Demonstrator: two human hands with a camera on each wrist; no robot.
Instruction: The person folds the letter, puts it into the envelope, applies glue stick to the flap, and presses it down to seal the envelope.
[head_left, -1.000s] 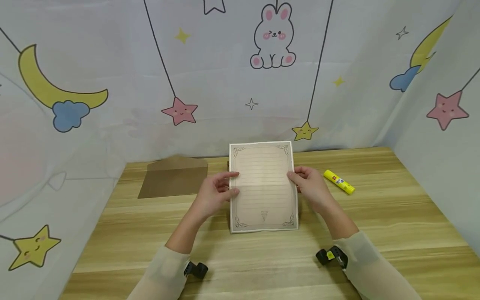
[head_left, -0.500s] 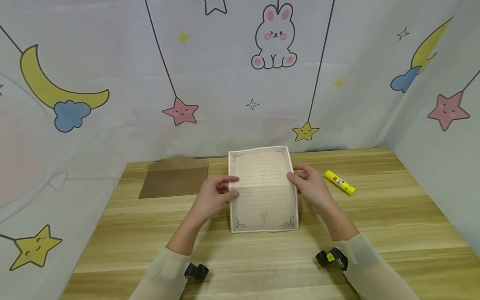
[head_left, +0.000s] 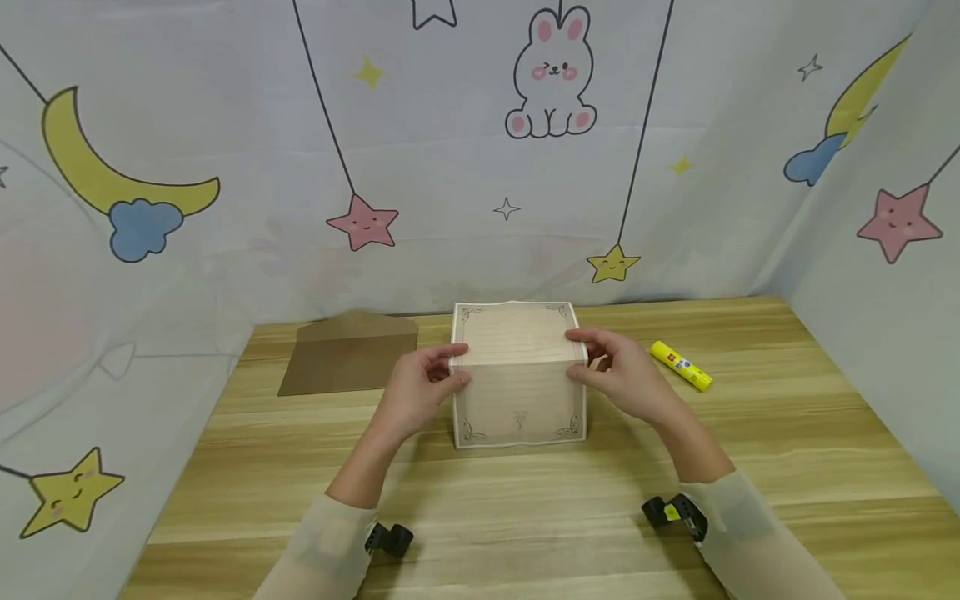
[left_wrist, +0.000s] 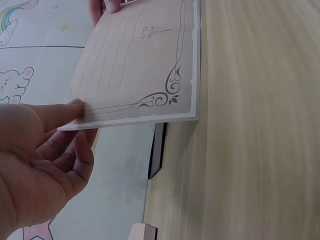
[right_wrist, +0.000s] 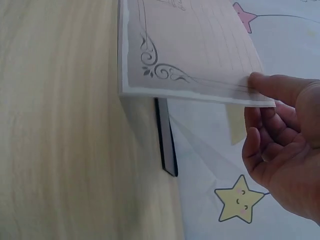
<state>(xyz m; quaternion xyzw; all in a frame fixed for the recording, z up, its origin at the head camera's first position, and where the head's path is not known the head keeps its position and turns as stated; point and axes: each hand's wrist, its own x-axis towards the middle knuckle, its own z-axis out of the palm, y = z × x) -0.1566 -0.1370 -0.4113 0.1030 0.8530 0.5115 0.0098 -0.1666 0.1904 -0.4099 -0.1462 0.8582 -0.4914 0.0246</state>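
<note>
A sheet of lined letter paper (head_left: 519, 400) with a scrollwork border stands bent along a crosswise crease at mid-table. Its upper half leans back, while the lower half faces me. My left hand (head_left: 411, 393) pinches the left edge near the crease. On the opposite edge, my right hand (head_left: 628, 377) pinches the paper at the same height. In the left wrist view, the thumb of the left hand (left_wrist: 45, 155) lies on the printed face, with fingers behind. The right wrist view shows the right hand (right_wrist: 290, 135) gripping likewise.
A brown envelope (head_left: 348, 365) with its flap raised lies back left. To the right lies a yellow glue stick (head_left: 681, 365). Behind the paper, a flat dark-edged object (right_wrist: 167, 142) rests on the table; its kind is unclear. A printed curtain (head_left: 450, 150) hangs behind the table.
The paper, nearly flat a second ago, now bends sharply at its middle crease, its top edge lower. Both hands have shifted their grip to the crease; the right hand's fingers now show in front.
</note>
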